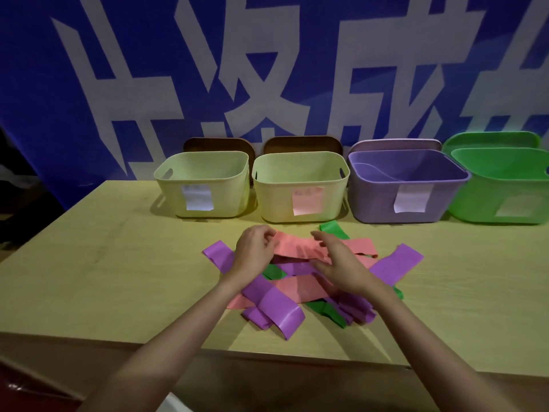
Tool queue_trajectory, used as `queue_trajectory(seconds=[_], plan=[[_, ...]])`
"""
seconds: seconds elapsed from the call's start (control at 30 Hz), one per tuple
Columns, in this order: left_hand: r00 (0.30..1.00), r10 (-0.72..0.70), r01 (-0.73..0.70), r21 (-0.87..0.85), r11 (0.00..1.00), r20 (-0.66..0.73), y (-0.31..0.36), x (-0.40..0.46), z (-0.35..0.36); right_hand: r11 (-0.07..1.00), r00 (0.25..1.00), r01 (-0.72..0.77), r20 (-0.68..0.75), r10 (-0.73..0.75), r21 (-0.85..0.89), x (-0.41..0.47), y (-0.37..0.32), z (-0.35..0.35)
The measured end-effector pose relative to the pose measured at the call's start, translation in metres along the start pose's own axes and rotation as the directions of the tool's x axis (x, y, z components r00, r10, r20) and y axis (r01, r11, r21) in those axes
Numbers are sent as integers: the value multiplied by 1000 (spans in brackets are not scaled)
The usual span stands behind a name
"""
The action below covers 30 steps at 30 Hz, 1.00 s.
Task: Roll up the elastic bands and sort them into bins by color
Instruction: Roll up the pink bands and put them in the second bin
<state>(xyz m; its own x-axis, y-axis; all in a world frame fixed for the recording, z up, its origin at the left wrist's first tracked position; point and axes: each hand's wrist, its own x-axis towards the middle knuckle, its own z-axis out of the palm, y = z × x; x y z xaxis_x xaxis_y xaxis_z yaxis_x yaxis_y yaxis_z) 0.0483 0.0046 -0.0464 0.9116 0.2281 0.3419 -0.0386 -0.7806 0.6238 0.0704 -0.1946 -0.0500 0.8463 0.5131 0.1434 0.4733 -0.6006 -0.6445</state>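
- A blue banner (148,69) filled the upper part of the frame and bore very large white Chinese characters, cropped by the frame edges and by the bins. The one in the upper middle looked like 次 and the one to its right like 成; neither was certain.
- Paper labels stood on the fronts of the four bins: white on the left cream bin (197,198), pink on the second cream bin (307,201), white on the purple bin (411,198), pale on the green bin (515,206). Any writing on them was too faint to read.
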Motion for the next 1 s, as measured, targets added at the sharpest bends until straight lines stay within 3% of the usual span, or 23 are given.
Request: queue_trajectory(seconds=[0.13,0.27,0.37,0.57,0.77,1.0], plan=[[983,169,-178,-156,971,-69,25,5,-23,989,996,-18,-80,30,146,14,5,-16],[981,187,-191,-340,921,-44,46,14,-39,962,993,51,-118,-20,266,25,3,-34],[982,185,-175,-479,861,-25,63,21,-49,953,997,80,-46,-70,291,30,-5,-48],[994,-12,-73,-733,676,-110,88,33,-71,897,994,73,45,-103,436,29,-9,-58],[964,-175,-48,-780,624,-200,80,52,-91,864,973,7,197,-123,504,14,-14,-60],[936,-292,2,-827,563,-197,64,55,-85,777,967,-91,242,-81,623,-17,-4,-67]])
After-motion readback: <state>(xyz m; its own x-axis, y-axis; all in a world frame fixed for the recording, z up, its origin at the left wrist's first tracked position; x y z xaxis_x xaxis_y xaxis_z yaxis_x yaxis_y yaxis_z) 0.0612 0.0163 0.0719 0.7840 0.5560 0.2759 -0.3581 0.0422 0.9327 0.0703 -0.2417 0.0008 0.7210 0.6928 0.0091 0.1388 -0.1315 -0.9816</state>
